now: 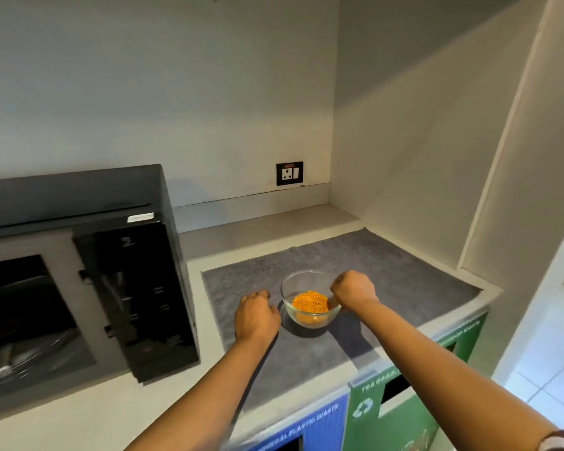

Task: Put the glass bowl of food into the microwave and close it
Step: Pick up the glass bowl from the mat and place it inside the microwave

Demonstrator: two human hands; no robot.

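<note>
R hand (354, 289) is curled at the 3 o'clock rim of the glass bowl (310, 299), fingers hooked at the edge; looks like a pinch on the rim, though whether it's truly clamped can't be told. L hand (256, 315) sits just beside the bowl at 9 o'clock, fingers bent and loose, gripping nothing, not clearly touching glass.

Bowl rests on a grey mat (388, 275) on the desk (205, 249), w/ orange shredded food (310, 302) heaped in the bottom, well under the rim. Microwave (79, 271) stands well apart at 9 o'clock of the bowl, door (137, 294) swung open and jutting toward the desk's front edge; dark cavity (17, 307) w/ glass turntable visible.

Risks, my read:
- One-sided rim pinch on smooth glass could let the bowl tip or slip on the lift, esp. if L hand doesn't come under or across.
- The open door stands between bowl and cavity, so a straight sideways carry could clip its edge; bowl prob. needs to go round the front.
- Mat could drag or bunch if the bowl is slid, not lifted.
- Tilt in transit = loose food spills.
</note>
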